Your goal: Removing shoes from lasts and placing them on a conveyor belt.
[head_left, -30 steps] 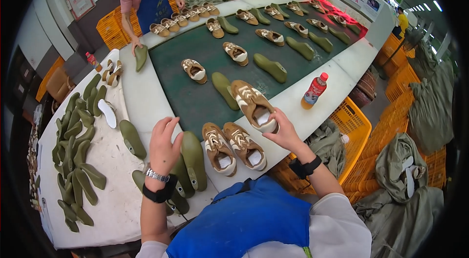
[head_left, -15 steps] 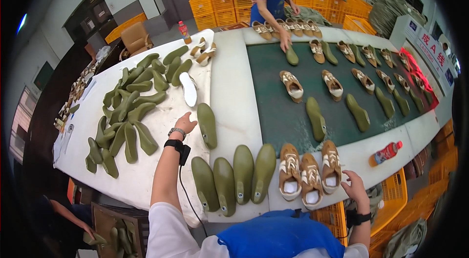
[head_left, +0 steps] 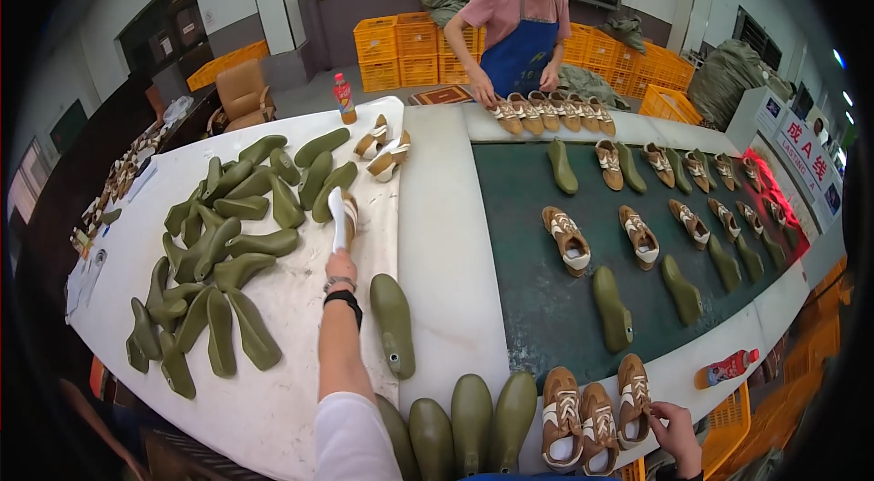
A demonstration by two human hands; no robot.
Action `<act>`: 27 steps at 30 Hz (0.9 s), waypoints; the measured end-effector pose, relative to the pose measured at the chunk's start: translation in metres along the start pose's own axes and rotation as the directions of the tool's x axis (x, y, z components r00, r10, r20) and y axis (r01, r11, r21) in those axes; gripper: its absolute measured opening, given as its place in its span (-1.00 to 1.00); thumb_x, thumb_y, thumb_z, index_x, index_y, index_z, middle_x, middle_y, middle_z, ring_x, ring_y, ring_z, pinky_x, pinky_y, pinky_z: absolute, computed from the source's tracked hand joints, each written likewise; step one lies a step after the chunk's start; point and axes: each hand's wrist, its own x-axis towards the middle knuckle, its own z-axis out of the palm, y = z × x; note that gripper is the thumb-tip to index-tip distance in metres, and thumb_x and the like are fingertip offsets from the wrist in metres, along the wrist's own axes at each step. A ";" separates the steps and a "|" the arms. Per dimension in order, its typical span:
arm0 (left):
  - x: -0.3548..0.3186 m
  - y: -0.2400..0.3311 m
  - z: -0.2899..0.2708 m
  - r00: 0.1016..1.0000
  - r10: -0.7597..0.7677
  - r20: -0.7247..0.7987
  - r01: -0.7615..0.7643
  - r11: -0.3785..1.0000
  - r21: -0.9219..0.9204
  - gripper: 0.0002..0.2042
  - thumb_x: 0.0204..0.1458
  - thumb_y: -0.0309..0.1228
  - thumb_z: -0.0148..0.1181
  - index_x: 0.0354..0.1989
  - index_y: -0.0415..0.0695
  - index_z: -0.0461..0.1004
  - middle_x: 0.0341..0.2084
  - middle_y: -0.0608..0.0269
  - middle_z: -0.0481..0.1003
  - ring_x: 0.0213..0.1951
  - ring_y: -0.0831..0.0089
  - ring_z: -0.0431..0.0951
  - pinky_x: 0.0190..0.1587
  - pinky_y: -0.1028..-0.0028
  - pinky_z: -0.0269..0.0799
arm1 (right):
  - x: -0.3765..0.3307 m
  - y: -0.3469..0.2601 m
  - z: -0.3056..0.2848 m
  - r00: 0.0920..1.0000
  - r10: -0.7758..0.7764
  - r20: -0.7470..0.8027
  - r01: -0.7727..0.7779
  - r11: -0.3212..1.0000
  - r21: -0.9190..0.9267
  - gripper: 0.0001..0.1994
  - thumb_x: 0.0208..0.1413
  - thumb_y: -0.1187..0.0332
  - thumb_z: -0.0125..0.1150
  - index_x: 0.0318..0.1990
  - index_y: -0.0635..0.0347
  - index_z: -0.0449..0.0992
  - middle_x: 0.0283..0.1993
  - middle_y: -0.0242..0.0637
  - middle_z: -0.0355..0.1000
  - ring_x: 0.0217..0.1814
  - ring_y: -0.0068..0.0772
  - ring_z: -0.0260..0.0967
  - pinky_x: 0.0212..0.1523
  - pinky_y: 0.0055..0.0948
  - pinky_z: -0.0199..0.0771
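Since the earlier frame, the left hand (head_left: 339, 264) had moved from just short of the white-soled shoe (head_left: 338, 212) onto its near end, and that shoe had tipped from sole-up toward its side. The co-worker's hand (head_left: 484, 90) had left a green last on the belt (head_left: 510, 194) for the shoe row (head_left: 534, 114) beyond the belt. White-soled shoe sat left of the belt, on the cloth-covered part of the counter (head_left: 446, 244), beside the last pile (head_left: 214, 249). Left hand looked closed on its near end; finger detail blurred. Right hand (head_left: 675, 432) was on the near side of the belt, fingertips at the heel of the rightmost brown shoe (head_left: 635, 394); couldn't tell if it was pinched. My read on handling: shoe wanted a firm wrap, thumb to sole, fingers on upper, then a straight lift so its far end cleared the lasts. Right fingers needed only light pressure, to steady the heel without crushing the collar or nudging its two neighbours.
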 end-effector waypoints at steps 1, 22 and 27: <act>0.006 -0.003 -0.015 0.984 0.073 -0.165 -0.070 0.997 0.026 -0.71 0.12 -0.25 -0.20 -0.37 -0.18 0.41 -0.55 -0.19 0.46 -0.40 -0.13 0.48 -0.32 0.03 0.39 | 0.003 0.001 0.001 1.000 -0.008 0.012 0.008 1.000 -0.001 -0.78 -0.14 0.54 0.19 -0.26 0.36 0.48 -0.40 -0.07 0.48 -0.38 -0.22 0.47 -0.31 -0.42 0.45; -0.265 0.243 -0.211 0.546 0.701 0.458 0.292 0.353 -0.889 -0.71 0.17 -0.20 -0.08 -0.40 -0.16 0.41 -0.71 0.51 0.34 -0.79 0.78 0.12 -0.76 0.72 0.01 | 0.022 -0.097 -0.041 0.803 -0.591 0.077 0.370 0.596 0.712 -0.42 0.04 0.35 0.12 0.24 0.05 0.11 0.17 -0.16 0.19 0.11 -0.30 0.24 0.04 -0.38 0.31; -0.306 0.282 -0.185 0.555 0.684 0.474 0.235 0.418 -0.877 -0.75 0.16 -0.24 -0.04 -0.30 -0.20 0.40 -0.64 0.42 0.38 -0.68 0.69 0.27 -0.65 0.65 0.19 | 0.017 -0.062 -0.018 0.830 -0.545 -0.116 0.546 0.755 0.363 -0.47 -0.06 0.40 0.11 0.16 0.06 0.23 0.03 -0.11 0.27 -0.05 -0.09 0.34 -0.08 -0.34 0.38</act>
